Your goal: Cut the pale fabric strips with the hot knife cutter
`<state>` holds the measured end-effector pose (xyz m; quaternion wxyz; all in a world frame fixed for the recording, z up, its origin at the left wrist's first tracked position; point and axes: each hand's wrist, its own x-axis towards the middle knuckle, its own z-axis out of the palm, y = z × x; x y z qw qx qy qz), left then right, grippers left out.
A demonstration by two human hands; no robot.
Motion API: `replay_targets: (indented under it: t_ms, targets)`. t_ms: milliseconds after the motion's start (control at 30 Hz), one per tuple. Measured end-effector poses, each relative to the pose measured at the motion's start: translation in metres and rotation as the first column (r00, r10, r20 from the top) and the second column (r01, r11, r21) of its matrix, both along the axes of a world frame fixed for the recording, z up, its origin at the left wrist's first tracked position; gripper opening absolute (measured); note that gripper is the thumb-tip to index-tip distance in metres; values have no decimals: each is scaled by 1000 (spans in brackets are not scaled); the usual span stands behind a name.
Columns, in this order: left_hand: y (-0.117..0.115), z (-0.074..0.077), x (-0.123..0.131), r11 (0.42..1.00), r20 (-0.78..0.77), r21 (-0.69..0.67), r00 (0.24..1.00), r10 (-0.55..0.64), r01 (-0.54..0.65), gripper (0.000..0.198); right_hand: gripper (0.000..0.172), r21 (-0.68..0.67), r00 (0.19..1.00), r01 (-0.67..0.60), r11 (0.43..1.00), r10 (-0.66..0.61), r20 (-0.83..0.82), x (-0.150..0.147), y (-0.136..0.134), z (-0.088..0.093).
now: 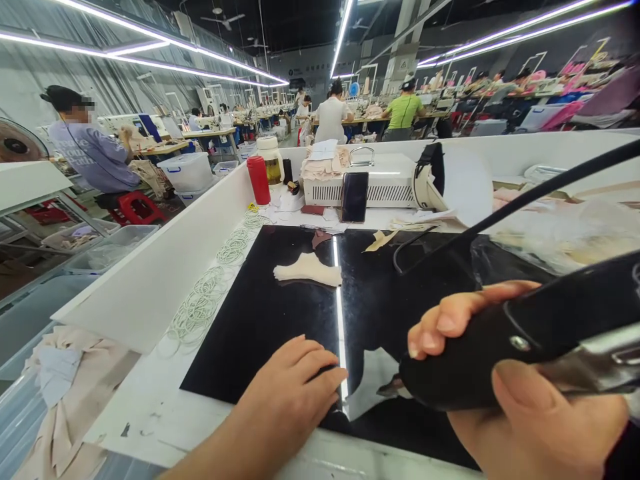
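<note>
My right hand [540,407] is wrapped around a black corded hand tool [465,367] with a metal side part; its exact kind is not clear. The tool's narrow tip lies over the right side of a thin grey shaped piece [371,383]. This piece lies on a glossy black board [260,327]. My left hand [295,387] rests palm down at the board's near edge, fingers stretched out, with the fingertips close to the grey piece's left side. Farther back on the board lies a cream fabric piece [307,269].
Pale green cord loops [195,307] lie left of the board. Behind it stand a phone [355,197], a white vented box [320,193] and a red bottle [258,180]. The tool's black cable [540,180] crosses the right side. A person [93,147] sits at the left.
</note>
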<state>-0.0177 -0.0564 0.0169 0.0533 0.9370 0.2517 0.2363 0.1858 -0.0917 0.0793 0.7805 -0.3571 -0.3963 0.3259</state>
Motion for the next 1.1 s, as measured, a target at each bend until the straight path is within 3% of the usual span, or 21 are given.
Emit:
replay_targets:
  t_ms: [133, 367, 733, 967, 1100]
  targets:
    - [23, 11, 9, 985, -47, -100, 989, -143, 138, 40, 42, -1, 997, 79, 997, -79, -22, 7, 7, 1]
    - [34, 6, 22, 912, -57, -296, 948, -314, 284, 69, 34, 23, 997, 61, 998, -62, 40, 8, 7, -11]
    - [39, -1, 29, 877, -41, -394, 948, -314, 274, 85, 32, 35, 997, -47, 998, 45, 63, 9, 17, -22]
    - [38, -7, 30, 862, -23, -426, 949, -314, 275, 79, 38, 9, 1000, 31, 999, -31, 0, 3, 19, -19]
    - [40, -9, 30, 805, -2, -523, 944, -329, 279, 77, 39, 14, 999, 43, 999, -43, 19, 2, 20, -19]
